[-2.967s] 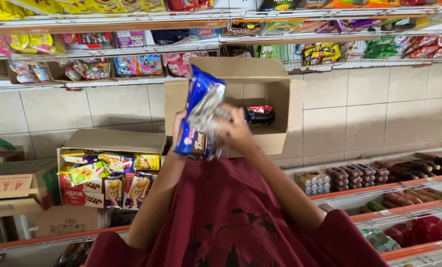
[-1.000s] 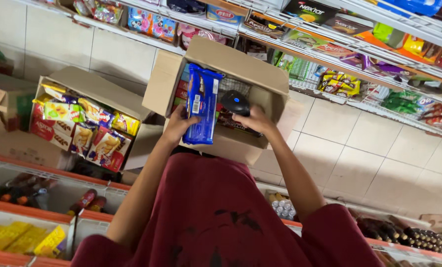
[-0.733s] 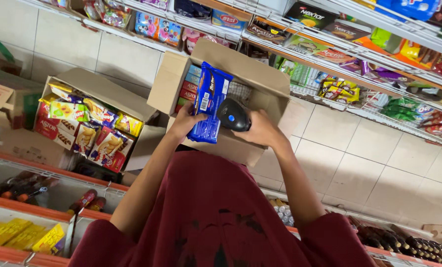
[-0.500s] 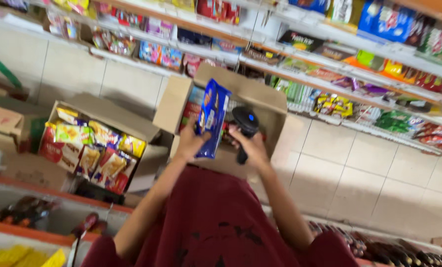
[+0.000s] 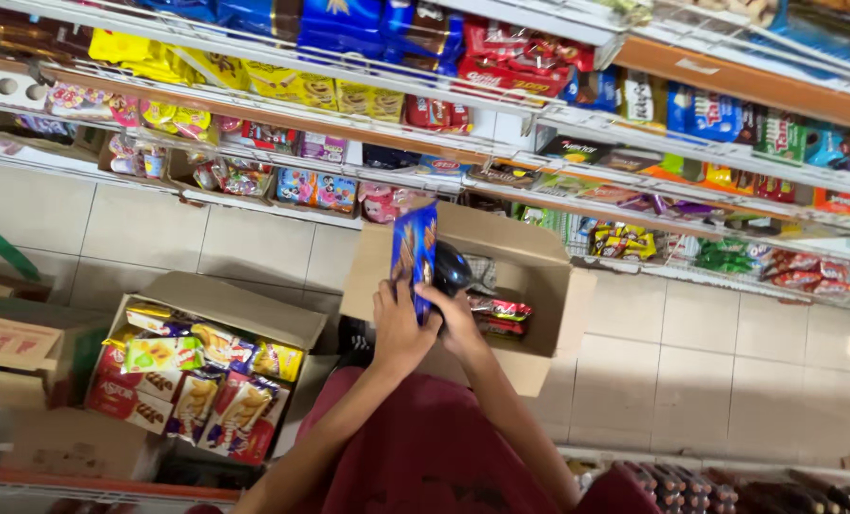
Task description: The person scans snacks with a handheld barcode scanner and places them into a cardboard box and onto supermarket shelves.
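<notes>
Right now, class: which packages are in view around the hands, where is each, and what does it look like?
Blue snack packet: upright, held in the left hand.
Open brown carton: behind the hands, red packets inside.
Second open carton: lower left, yellow and red packets.
Wire shelves: above, rows of mixed-colour packets.

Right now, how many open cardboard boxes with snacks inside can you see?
2. One snack-filled box sits on the floor at left; the other box stands by the hands, behind the blue packet. Others may be hidden.

Both forearms reached up toward the frame's centre, close together. The left hand (image 5: 398, 328) and right hand (image 5: 460, 324) had fingers curled shut, touching.
</notes>
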